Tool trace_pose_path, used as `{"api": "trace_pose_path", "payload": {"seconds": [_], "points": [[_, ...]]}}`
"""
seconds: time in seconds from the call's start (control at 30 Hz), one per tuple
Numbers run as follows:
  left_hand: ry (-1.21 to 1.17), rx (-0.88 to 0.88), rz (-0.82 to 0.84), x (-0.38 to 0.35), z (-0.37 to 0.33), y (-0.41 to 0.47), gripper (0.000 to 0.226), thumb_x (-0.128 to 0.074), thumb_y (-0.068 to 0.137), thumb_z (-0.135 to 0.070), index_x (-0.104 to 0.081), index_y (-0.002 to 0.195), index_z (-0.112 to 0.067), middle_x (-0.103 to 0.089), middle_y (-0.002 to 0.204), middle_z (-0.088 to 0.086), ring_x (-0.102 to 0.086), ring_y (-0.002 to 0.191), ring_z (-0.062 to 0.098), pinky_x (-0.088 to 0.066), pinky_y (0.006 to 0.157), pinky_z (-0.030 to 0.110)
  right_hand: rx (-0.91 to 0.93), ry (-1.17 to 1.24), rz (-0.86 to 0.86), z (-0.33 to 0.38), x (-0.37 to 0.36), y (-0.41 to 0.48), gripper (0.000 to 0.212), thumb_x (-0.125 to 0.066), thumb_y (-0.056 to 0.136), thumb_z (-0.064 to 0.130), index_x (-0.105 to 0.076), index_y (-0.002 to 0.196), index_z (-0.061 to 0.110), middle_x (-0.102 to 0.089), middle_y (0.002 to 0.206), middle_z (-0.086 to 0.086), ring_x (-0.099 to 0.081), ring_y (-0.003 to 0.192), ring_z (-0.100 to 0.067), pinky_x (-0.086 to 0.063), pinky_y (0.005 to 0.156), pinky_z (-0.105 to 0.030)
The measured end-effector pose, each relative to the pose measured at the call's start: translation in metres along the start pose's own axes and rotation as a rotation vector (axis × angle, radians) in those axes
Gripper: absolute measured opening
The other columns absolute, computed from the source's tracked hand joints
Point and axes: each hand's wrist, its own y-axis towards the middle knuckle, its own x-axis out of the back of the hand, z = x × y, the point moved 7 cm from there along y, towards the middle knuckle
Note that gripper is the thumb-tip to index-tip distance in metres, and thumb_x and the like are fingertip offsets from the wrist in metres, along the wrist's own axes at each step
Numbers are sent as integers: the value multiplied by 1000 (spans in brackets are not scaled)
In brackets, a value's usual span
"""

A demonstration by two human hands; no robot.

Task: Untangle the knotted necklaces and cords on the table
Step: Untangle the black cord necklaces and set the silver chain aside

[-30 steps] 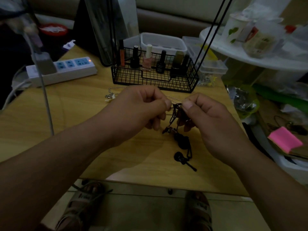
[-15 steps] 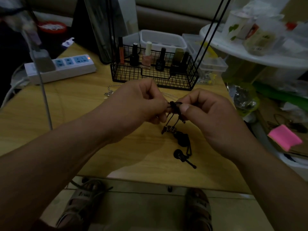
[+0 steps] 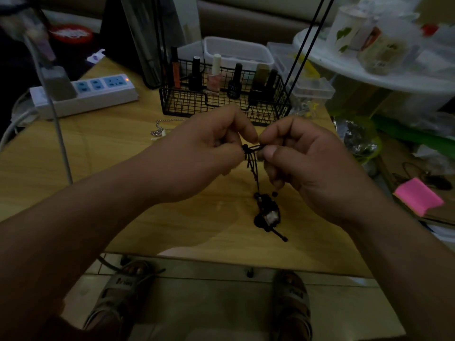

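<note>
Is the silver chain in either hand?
No, the silver chain lies on the table; left hand and right hand pinch the black cord.

One head-worn wide-angle camera looks forward and steeply down from above the near edge of the counter (image 3: 98,168). It sits close. The forearms enter from 7 and 4 o'clock, and the left hand (image 3: 204,158) and right hand (image 3: 307,163) meet on a black cord (image 3: 252,147) near centre. The counter's far side with a wire basket (image 3: 221,107) lies toward 12 o'clock, a power strip (image 3: 98,94) toward 10, and a white round stand (image 3: 357,72) toward 2. The floor (image 3: 209,303) and sandalled feet (image 3: 293,299) are at 6.
</note>
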Motion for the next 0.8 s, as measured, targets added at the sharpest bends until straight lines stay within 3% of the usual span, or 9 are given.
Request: {"api": "trace_pose_path", "payload": {"seconds": [0.17, 0.33, 0.8], "points": [[-87, 35, 63, -1, 4, 0, 22, -51, 103, -9, -69, 114, -15, -73, 90, 6, -70, 82, 22, -55, 75, 36, -10, 6, 22, -2, 2, 0, 17, -59, 99, -2, -66, 102, 13, -65, 84, -7, -59, 68, -16, -47, 57, -27], [-7, 5, 72, -5, 3, 3, 8, -61, 102, -13, -68, 106, -14, -76, 91, 4, -74, 81, 18, -58, 73, 26, -15, 8, 28, -3, 5, -1, 13, -61, 98, 4, -67, 105, 13, -62, 80, -7, -59, 68, -15, -47, 57, -27], [-250, 31, 62, -1, 8, 5, 10, -57, 103, -17, -64, 102, -10, -75, 87, 12, -70, 76, 28, -53, 73, 42, -22, -53, 66, -3, 7, 0, 11, -69, 88, 23, -73, 97, 17, -49, 66, 2, -38, 57, -13, -33, 50, -24]]}}
